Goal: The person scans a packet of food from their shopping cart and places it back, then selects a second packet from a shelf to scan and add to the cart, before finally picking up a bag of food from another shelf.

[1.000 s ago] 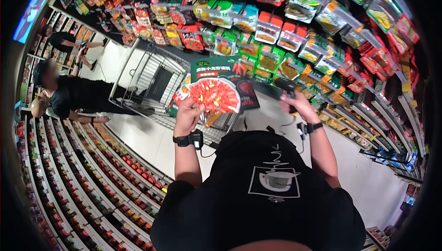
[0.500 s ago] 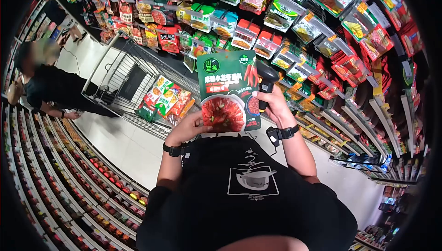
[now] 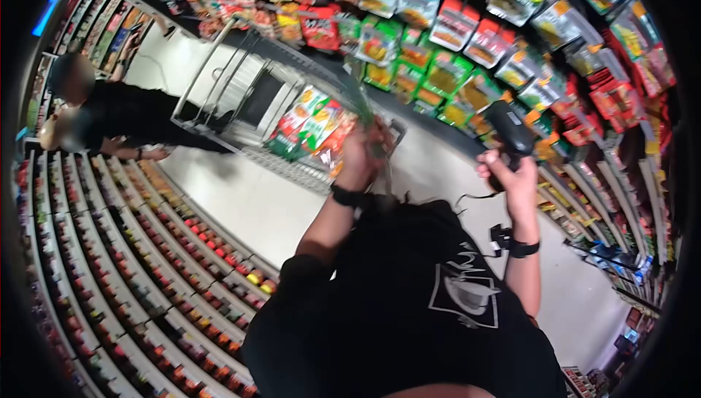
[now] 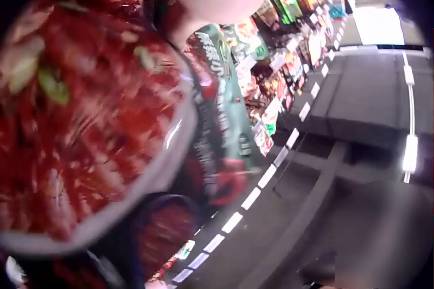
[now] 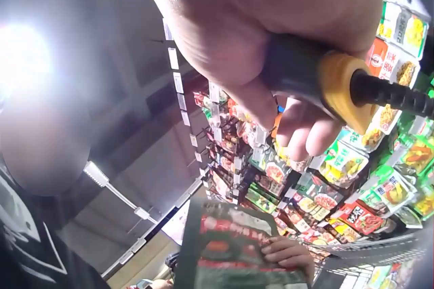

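Note:
In the head view my left hand (image 3: 363,153) grips a dark green seasoning packet (image 3: 360,98), turned nearly edge-on and blurred. Its front fills much of the left wrist view: a white bowl of red crayfish is printed on the packet (image 4: 88,126), with the fingers over its edge. My right hand (image 3: 517,179) holds a black handheld scanner (image 3: 509,126) by the handle, apart from the packet and to its right. A yellow ring (image 5: 342,89) circles the handle's end, where a coiled cord starts. The right wrist view shows the packet's text-covered face (image 5: 230,255).
A wire shopping cart (image 3: 219,69) stands ahead, with several colourful packets (image 3: 314,124) in it. Hanging food packets (image 3: 445,69) line the shelf in front and to the right. Shelves of small goods (image 3: 146,252) curve along the left. A person in black (image 3: 139,117) stands beyond the cart.
The packet has turned from front-facing to edge-on. My hands came together at the packet half a second ago and are now apart, the right one farther right with the scanner.

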A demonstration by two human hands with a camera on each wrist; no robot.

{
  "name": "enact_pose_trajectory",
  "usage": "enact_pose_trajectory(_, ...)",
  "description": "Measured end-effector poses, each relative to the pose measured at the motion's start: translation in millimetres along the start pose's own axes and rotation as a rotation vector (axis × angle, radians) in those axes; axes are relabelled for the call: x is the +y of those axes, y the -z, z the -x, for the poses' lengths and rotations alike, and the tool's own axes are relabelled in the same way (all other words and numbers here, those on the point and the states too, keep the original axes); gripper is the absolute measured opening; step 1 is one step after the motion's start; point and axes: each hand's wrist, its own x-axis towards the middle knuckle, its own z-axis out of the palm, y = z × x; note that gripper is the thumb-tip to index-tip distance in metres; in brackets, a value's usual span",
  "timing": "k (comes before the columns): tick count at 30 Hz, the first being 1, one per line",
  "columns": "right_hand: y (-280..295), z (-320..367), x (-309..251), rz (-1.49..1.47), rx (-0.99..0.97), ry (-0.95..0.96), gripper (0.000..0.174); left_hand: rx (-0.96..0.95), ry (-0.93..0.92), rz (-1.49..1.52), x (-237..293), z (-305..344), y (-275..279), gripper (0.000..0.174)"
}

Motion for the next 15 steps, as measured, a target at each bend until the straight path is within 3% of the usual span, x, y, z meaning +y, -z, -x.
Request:
enact_pose_trajectory(1, 0, 7, 1, -0.026, 0.014, -0.001, 0.012, -0.292, 0.043, 0.173, 1, 1, -18, 0.026)
enact_pose_trajectory(3, 0, 16, -1, -0.004, 0.022, -0.05, 0.01, -0.429, 0.088, 0.453, -10, -13, -10, 0.028)
enact_pose_trajectory(11, -10, 46, 10, 0.07, -0.114, -0.093, 0.008, -0.46, 0.133, 0.423, -9, -21, -15, 0.026)
enact_pose_trajectory(15, -11, 52, 11, 0.061, -0.09, -0.135, 0.011, -0.37, 0.118, 0.305, 1, -15, -37, 0.025)
